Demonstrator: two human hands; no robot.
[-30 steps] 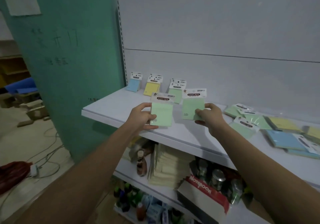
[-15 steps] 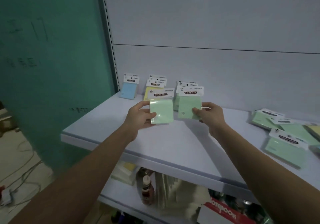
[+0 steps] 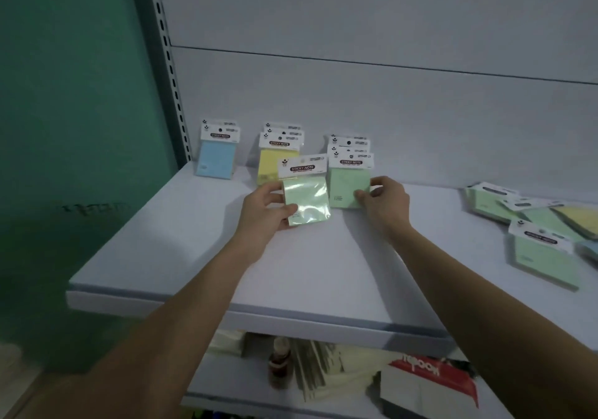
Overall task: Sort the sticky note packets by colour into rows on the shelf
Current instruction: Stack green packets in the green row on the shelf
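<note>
As right hand [image 3: 385, 201] advanced | green packet [image 3: 348, 187] reached green row (upright)

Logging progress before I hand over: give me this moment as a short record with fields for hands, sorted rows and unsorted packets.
left hand: holds a green packet above the shelf
right hand: sets a green packet at the front of the green row
blue row: far left, against the back wall
yellow row: between blue and green
unsorted pile: right side, lying flat, mostly green, some yellow
</note>
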